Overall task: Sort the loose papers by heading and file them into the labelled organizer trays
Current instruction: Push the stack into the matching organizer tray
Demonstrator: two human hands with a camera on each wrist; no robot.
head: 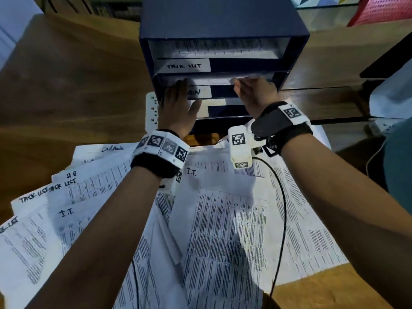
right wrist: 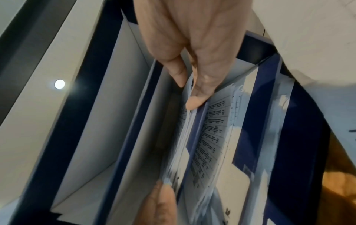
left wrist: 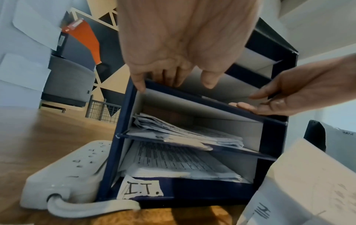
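Observation:
A dark blue organizer stands at the back of the table. Its trays carry the labels TASK LIST, ADMIN and I.T.. Both hands are at the ADMIN tray. My left hand lies flat with straight fingers over the tray's left front edge. My right hand pinches the edge of the printed sheets between thumb and forefinger inside that tray. Loose papers headed I.T., TASK LIST and H.R. are spread under both forearms.
A white power strip lies against the organizer's left side. A black cable runs over the papers by my right forearm. The lower trays hold stacked sheets. Wooden table shows left of the organizer.

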